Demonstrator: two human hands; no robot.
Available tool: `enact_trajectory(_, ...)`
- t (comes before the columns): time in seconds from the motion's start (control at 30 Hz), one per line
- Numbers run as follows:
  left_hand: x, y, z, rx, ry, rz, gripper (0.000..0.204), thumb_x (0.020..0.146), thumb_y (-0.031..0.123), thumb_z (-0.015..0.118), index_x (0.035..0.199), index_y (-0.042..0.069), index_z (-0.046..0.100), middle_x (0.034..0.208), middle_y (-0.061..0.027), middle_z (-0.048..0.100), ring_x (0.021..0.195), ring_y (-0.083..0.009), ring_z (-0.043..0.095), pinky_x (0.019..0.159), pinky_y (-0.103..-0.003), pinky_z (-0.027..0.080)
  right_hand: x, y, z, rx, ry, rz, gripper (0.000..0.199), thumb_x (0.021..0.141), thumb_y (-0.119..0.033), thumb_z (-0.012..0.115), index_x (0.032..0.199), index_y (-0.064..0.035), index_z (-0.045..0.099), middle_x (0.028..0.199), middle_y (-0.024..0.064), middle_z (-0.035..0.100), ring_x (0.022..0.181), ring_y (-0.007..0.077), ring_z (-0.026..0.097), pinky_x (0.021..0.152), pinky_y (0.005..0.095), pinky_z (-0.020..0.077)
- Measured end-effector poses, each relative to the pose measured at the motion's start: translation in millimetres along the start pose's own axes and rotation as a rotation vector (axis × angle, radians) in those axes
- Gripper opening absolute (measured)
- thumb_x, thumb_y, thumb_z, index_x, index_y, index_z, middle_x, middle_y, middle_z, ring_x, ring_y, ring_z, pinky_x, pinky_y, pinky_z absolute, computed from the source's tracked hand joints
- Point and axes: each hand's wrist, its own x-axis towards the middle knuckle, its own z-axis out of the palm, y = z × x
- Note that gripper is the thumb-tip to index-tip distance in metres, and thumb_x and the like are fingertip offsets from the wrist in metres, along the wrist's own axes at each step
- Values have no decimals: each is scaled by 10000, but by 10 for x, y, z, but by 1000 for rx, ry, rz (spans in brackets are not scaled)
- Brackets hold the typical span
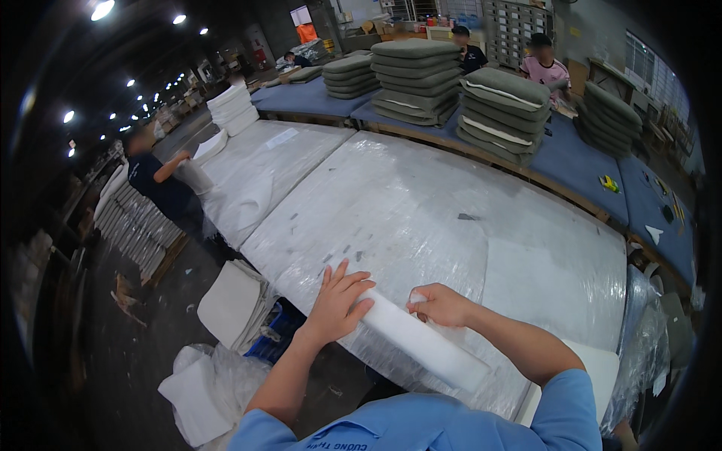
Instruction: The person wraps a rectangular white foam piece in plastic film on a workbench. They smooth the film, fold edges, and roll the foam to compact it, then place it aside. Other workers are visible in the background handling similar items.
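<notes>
White foam strip (pixel 425 342) is angled across the near edge of the plastic-wrapped table (pixel 391 203), upper-left end at the left hand (pixel 336 307), lower-right end close to the blue shirt (pixel 421 425).

Left grip: fingers are spread and extended past the strip's upper-left end; thumb is laid against that end. Contact is seen at the tip of the strip only; the bulk of its length is left outside the hand, to the lower right. How firmly it is pressed cannot be told.

Right grip: right hand (pixel 444 304) is curled closed, thumb against forefinger, with a small white bit (pixel 417 298) pinched at the fingertips. Whether that bit is joined to the strip cannot be told. The hand is positioned beside the strip's far long side, nearer the upper-left end than the lower-right one.

Surroundings: another white pad (pixel 598 368) is partly hidden by the right arm. Left of the table, white pads (pixel 232 304) are piled next to a blue crate (pixel 277 331). Grey-green cushions (pixel 415 79) are stacked on the blue-topped table (pixel 304 98) beyond. At far left, clear sheeting (pixel 194 177) is handled by a co-worker (pixel 162 180) in dark clothing.
</notes>
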Motion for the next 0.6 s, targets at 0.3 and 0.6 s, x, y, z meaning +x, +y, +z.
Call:
enact_trajectory(0.3, 235, -238, 82, -112, 40, 94, 164, 958, 242, 668, 935, 109, 760, 996, -12, 709, 1130, -267, 586, 1036, -511, 374, 36, -712, 201, -514, 146, -198, 315, 1010, -353, 650, 1054, -42, 667, 808, 159, 661, 751, 248, 624, 721, 398, 510)
enact_trajectory(0.6, 271, -402, 78, 17, 235, 164, 268, 977, 266, 643, 815, 78, 744, 806, -77, 697, 842, -305, 641, 860, -440, 467, 122, -573, 263, -378, 143, -48, 347, 1019, -364, 613, 1089, -28, 665, 857, 207, 699, 841, 366, 704, 748, 460, 511)
